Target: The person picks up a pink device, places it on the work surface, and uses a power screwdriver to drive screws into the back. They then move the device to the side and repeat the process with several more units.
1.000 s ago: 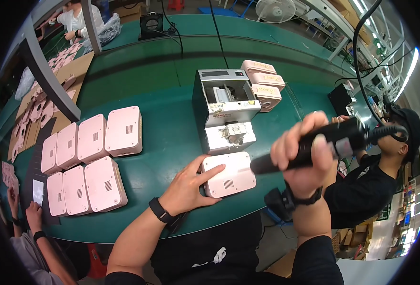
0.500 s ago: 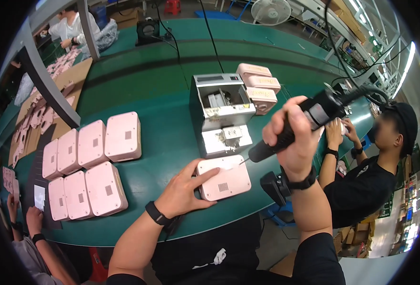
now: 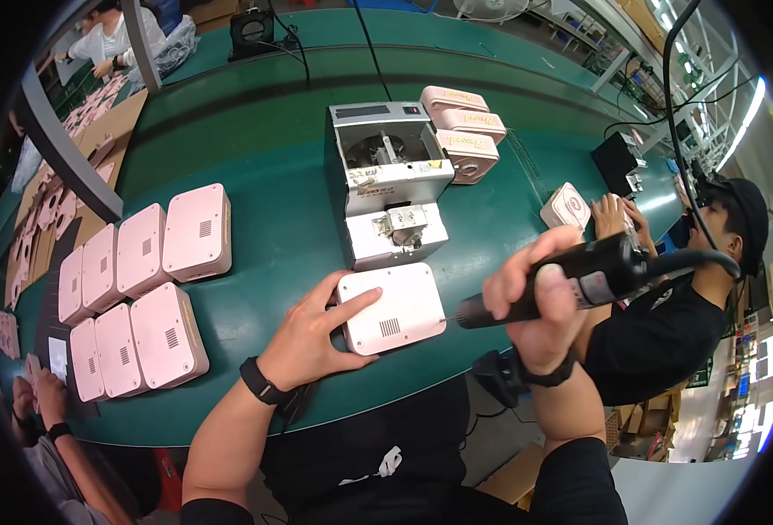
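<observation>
On the green bench before me lies a pale pink plastic case, flat, with a small vent grille and screw holes in its corners. My left hand grips its left side, index finger laid across the top and thumb along the near edge. A black corded electric screwdriver is wrapped in my right hand, tilted nearly level. Its thin bit points at the case's near right corner; whether it touches a screw there I cannot tell. Just beyond the case stands a metal screw feeder.
Several similar pink cases stand in two rows at left. More pink cases are stacked beside the feeder. A co-worker works close on my right, near another pink case. Another person's hands show at lower left.
My right hand has brought the screwdriver from the case's far right corner down to its near right corner, tilting it flatter. My left hand keeps its grip. The whole view has shifted slightly.
</observation>
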The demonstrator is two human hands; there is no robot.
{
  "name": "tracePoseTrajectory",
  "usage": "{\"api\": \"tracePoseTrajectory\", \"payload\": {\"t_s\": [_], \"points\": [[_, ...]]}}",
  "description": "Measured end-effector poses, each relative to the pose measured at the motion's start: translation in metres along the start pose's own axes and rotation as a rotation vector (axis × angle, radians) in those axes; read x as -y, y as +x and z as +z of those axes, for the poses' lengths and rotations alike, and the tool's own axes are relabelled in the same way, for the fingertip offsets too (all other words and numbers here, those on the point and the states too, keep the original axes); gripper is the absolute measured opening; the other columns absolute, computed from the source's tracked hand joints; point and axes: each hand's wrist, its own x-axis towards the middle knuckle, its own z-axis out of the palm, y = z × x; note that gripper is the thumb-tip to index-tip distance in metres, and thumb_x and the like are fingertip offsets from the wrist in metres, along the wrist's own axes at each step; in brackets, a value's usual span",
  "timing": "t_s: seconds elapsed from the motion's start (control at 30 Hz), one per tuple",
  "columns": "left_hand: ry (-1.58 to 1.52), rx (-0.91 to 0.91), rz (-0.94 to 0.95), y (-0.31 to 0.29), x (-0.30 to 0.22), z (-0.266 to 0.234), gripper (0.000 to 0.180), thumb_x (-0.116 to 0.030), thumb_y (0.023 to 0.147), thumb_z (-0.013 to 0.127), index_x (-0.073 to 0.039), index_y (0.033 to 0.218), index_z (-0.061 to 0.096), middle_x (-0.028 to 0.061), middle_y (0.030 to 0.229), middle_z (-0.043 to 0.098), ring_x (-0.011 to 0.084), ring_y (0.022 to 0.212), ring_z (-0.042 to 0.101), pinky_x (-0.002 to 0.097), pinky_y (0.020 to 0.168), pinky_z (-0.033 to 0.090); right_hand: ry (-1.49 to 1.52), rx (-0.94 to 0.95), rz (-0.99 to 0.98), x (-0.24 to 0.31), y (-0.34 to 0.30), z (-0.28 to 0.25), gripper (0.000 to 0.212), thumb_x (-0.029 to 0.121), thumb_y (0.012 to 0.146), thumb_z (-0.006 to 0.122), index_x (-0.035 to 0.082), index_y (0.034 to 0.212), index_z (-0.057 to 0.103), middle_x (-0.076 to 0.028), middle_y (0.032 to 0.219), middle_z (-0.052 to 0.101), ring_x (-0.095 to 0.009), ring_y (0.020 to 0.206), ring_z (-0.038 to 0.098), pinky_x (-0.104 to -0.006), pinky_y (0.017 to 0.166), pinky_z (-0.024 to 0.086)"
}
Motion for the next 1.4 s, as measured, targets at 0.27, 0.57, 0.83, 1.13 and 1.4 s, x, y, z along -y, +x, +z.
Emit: {"api": "tracePoseTrajectory", "payload": {"t_s": [0.27, 0.57, 0.83, 1.13, 1.4], "points": [[0.006, -0.028, 0.036, 0.001, 0.004, 0.003, 0.080, -0.020, 0.059, 0.090, -0.021, 0.134, 0.061, 0.0165, 0.134, 0.051, 0.0337, 0.107, 0.062, 0.0400, 0.093, 0.054, 0.108, 0.057, 0.022, -0.007, -0.001, -0.006, 0.034, 0.033, 0.093, 0.060, 0.008, 0.104, 0.039, -0.008, 0.068, 0.051, -0.015, 0.048, 0.046, -0.0323, 0.050, 0.043], [0.004, -0.016, 0.047, 0.000, 0.004, -0.001, 0.080, -0.022, 0.061, 0.090, -0.022, 0.135, 0.060, 0.0167, 0.135, 0.049, 0.0346, 0.108, 0.061, 0.0406, 0.093, 0.054, 0.100, 0.092, 0.010, -0.002, 0.005, -0.002, 0.035, 0.034, 0.093, 0.061, 0.008, 0.104, 0.040, -0.007, 0.068, 0.052, -0.016, 0.048, 0.047, -0.0324, 0.049, 0.043], [0.009, 0.011, 0.035, -0.001, 0.001, -0.002, 0.081, -0.025, 0.063, 0.089, -0.024, 0.138, 0.058, 0.0165, 0.136, 0.048, 0.0357, 0.112, 0.060, 0.0417, 0.095, 0.052, 0.202, 0.056, -0.126, 0.010, 0.065, 0.031, 0.023, 0.026, 0.096, 0.055, 0.007, 0.104, 0.044, -0.007, 0.068, 0.051, -0.016, 0.048, 0.049, -0.0335, 0.050, 0.045], [0.011, 0.003, 0.051, -0.003, 0.007, -0.002, 0.081, -0.025, 0.064, 0.088, -0.024, 0.138, 0.056, 0.0159, 0.135, 0.048, 0.0358, 0.115, 0.058, 0.0432, 0.096, 0.051, 0.045, 0.067, -0.047, -0.009, 0.084, 0.045, 0.019, 0.026, 0.098, 0.051, 0.008, 0.102, 0.046, -0.007, 0.066, 0.051, -0.017, 0.047, 0.048, -0.0340, 0.049, 0.044], [-0.029, -0.007, 0.048, -0.006, 0.014, -0.001, 0.080, -0.022, 0.064, 0.086, -0.023, 0.138, 0.056, 0.0147, 0.133, 0.048, 0.0348, 0.118, 0.056, 0.0425, 0.098, 0.051, 0.221, 0.232, 0.048, 0.028, 0.014, 0.081, 0.038, 0.039, 0.092, 0.061, 0.008, 0.104, 0.041, -0.006, 0.068, 0.052, -0.017, 0.048, 0.049, -0.0341, 0.052, 0.045]]}}
